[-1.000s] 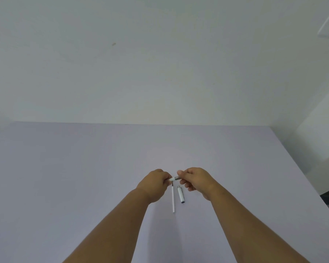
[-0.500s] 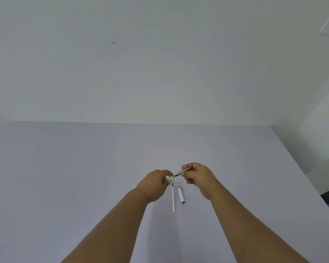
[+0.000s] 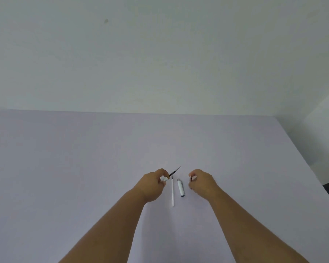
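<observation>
My left hand (image 3: pixel 152 185) grips a white pen barrel (image 3: pixel 164 179) from which a dark refill with a metal tip (image 3: pixel 175 171) sticks out, pointing up and to the right. My right hand (image 3: pixel 201 182) pinches a small pen tip piece (image 3: pixel 190 179) between thumb and fingers, apart from the barrel. Between the hands, a thin white refill (image 3: pixel 172 192) and a white pen cap (image 3: pixel 180 187) lie on the pale lilac table (image 3: pixel 65 168).
The table's far edge meets a white wall (image 3: pixel 160 63). Its right edge (image 3: pixel 300 158) runs diagonally, with a drop to a darker floor area beyond it at the far right.
My hands have pulled apart. The small tip piece came off the barrel with my right hand, leaving the dark refill tip exposed in my left hand.
</observation>
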Motion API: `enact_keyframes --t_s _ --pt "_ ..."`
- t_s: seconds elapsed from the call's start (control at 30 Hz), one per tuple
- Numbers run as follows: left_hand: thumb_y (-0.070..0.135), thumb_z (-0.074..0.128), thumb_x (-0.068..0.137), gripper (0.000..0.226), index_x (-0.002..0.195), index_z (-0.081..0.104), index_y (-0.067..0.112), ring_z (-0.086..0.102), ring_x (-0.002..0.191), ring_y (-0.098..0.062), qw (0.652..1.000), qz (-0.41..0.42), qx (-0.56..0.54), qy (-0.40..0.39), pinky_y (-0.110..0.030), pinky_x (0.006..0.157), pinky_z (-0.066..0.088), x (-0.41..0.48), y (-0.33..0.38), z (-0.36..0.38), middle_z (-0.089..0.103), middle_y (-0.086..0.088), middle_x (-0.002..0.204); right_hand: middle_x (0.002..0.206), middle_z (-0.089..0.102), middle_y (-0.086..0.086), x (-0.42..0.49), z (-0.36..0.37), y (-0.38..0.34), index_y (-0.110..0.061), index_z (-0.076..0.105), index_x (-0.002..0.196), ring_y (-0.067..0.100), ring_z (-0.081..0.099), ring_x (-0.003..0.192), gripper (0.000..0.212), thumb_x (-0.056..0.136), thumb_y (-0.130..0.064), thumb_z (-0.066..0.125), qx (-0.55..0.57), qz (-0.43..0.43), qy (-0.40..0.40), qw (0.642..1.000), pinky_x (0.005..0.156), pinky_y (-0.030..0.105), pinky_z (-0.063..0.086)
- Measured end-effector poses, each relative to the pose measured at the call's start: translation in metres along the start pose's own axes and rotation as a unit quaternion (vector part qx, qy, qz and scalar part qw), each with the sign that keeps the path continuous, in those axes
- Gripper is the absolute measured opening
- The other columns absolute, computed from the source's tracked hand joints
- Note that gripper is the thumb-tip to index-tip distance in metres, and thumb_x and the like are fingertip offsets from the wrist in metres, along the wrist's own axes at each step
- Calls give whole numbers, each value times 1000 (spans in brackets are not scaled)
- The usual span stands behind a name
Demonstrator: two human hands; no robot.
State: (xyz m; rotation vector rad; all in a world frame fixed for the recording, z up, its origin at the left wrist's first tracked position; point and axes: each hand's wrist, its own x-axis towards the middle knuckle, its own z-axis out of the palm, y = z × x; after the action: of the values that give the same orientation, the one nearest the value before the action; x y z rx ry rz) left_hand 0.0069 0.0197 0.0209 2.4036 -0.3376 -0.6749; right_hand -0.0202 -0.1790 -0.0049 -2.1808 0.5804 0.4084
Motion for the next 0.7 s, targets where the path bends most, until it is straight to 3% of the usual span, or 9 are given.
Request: enact_keyframes --t_s 0.17,0.57,0.63,0.7 --pt "24 41 94 24 114 54 29 51 76 -17 1000 -2 4 -11 -26 71 41 3 -7 12 63 -6 105 99 66 9 4 18 11 -8 65 98 23 60 89 17 82 -13 62 -84 -7 30 996 79 31 50" --pt "25 42 94 23 112 54 32 48 67 -8 1000 -3 -1 -18 -24 67 38 7 -8 18 57 2 93 101 67 7 3 22 18 -10 67 98 21 60 90 18 84 -20 65 -41 -2 39 998 82 32 50" --pt "24 41 94 23 112 54 31 48 68 -9 1000 -1 -1 -17 -24 65 38 7 -7 17 57 1 93 100 66 6 1 19 16 -11 67 100 19 60 89 18 85 -20 62 -15 -11 58 998 79 29 49" --pt "24 41 94 24 113 54 31 49 72 -13 1000 2 0 -17 -24 68 39 7 -5 16 58 0 94 92 67 0 -2 14 10 -15 69 96 14 58 83 14 83 -18 65 91 -22 65 993 73 23 45"
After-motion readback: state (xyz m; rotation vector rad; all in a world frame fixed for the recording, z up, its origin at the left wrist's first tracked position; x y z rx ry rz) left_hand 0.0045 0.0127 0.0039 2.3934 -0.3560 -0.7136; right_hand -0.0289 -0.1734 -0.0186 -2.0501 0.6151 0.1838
